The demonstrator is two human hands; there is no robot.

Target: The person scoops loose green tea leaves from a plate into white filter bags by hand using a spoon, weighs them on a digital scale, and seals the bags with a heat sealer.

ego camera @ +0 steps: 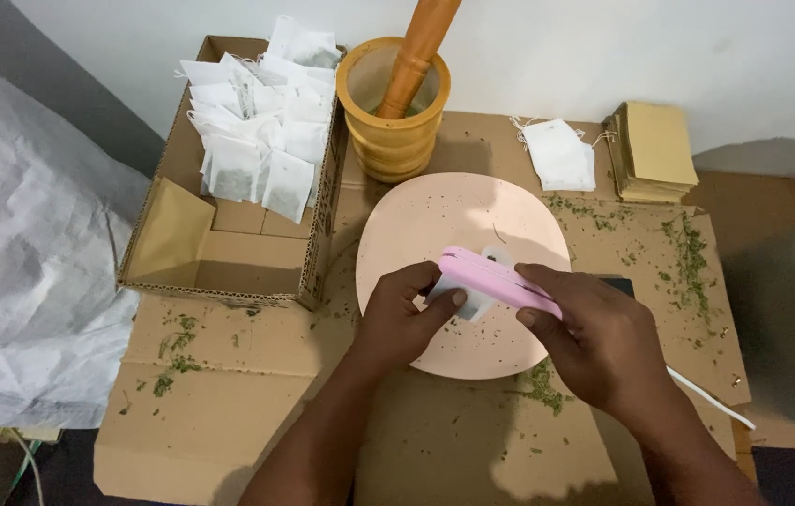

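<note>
My right hand grips a pink handheld sealer over a pale pink plate. The sealer's jaws are clamped across a small white filter bag. My left hand pinches that bag from the left, thumb on its lower edge. A white cord trails from under my right wrist toward the right. Green herb crumbs dot the plate.
A cardboard box of several filled white bags stands at back left. A wooden mortar with a pestle sits behind the plate. Flat white bags and tan envelopes lie at back right. A white sack borders the left.
</note>
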